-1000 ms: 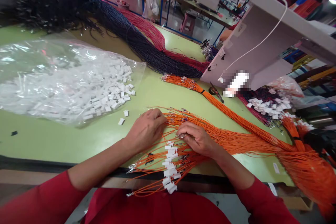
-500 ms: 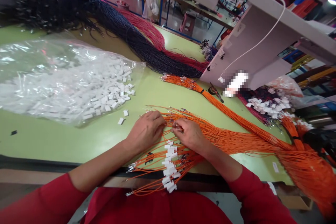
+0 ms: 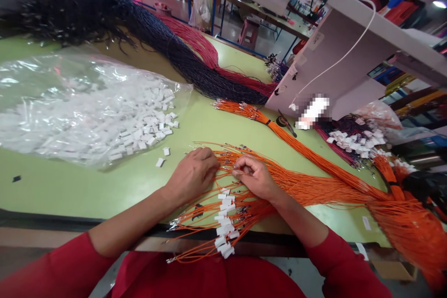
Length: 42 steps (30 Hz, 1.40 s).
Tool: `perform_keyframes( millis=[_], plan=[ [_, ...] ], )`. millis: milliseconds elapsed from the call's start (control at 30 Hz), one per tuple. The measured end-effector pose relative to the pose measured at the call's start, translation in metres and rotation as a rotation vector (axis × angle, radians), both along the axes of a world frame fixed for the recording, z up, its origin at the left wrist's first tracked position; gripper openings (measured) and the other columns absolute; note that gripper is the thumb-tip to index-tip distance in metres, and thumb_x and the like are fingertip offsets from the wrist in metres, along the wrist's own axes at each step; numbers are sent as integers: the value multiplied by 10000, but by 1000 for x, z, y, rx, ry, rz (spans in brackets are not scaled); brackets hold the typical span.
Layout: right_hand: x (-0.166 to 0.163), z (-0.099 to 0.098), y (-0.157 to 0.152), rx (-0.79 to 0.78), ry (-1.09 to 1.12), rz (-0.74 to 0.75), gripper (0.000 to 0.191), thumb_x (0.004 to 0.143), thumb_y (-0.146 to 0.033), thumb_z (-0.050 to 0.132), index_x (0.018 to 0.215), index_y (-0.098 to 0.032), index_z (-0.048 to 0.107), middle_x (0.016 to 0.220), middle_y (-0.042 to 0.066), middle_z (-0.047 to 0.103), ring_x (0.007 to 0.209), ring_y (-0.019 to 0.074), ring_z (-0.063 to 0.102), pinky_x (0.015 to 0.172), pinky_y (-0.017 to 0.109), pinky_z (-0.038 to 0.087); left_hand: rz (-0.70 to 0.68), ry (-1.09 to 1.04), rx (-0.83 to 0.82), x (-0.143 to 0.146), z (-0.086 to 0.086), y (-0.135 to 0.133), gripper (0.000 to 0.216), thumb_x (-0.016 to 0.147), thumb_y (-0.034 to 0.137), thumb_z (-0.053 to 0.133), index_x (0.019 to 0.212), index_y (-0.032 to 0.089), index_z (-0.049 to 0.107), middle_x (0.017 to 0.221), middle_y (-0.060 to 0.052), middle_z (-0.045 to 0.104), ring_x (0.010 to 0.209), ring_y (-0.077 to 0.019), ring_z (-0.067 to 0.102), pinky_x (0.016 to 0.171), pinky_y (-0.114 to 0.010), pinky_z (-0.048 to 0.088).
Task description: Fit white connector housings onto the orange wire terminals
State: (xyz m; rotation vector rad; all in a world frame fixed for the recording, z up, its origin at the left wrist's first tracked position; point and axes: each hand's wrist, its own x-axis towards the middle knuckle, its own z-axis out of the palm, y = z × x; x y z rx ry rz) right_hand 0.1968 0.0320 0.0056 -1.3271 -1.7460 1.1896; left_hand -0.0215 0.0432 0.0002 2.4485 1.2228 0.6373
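Note:
Over the orange wires (image 3: 300, 184) on the green table, my left hand (image 3: 195, 170) is closed with its fingers curled down. What its fingertips hold is hidden behind the hand. Just to the right, my right hand (image 3: 256, 177) pinches an orange wire between thumb and forefinger. A narrow gap separates the two hands. Below them, a column of white connector housings (image 3: 225, 228) sits on orange wires near the table's front edge. Metal terminals (image 3: 174, 223) show at the left ends of those wires.
A clear plastic bag (image 3: 87, 116) of white housings lies at the left, with two loose housings (image 3: 160, 162) beside it. Dark blue wires (image 3: 195, 60) and red wires (image 3: 202, 42) stretch across the back. A tied orange bundle (image 3: 293, 135) and scissors (image 3: 287, 124) lie before a grey panel (image 3: 335, 56).
My right hand has shifted slightly to the right, away from my left hand, its fingers still pinched. My left hand stays almost in place.

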Motion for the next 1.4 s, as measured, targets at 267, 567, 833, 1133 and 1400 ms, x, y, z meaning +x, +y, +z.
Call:
perform_keyframes(
  millis=[267,567,833,1133,1400],
  plan=[
    [-2,6,-5,-119,54,39,279,856,-461,653,820,-186,618,633,-39,471,539,96,334,496,225,275,-202,110,-28,-10,11,-25,256,987,146,434,899,154,674,864,-87,672,812,-234,596,775,-380,476],
    [-6,3,-9,-144,55,-61,275,774,-424,724,718,-176,617,612,-27,521,521,89,375,477,216,290,71,349,-17,7,19,-16,195,926,148,511,846,125,687,749,-107,687,739,-270,640,726,-407,481],
    [-5,-3,-12,-37,102,1,189,791,-342,707,730,-175,640,649,-20,543,540,86,388,498,213,311,19,-345,-398,2,10,-26,240,945,309,502,922,181,704,791,-34,698,713,-165,605,652,-288,466],
    [-1,0,-15,-172,55,93,241,806,-387,708,740,-169,632,572,-61,422,506,75,283,478,219,232,-24,-372,-278,4,9,-39,235,950,261,498,849,193,699,808,-40,698,788,-175,629,732,-305,497],
    [-2,-4,1,-146,96,-50,316,783,-481,698,763,-187,585,582,-59,431,499,82,304,470,219,256,518,-33,-2,-68,12,-42,250,947,355,489,1044,166,620,973,-99,672,769,-216,638,659,-330,486]
  ],
)
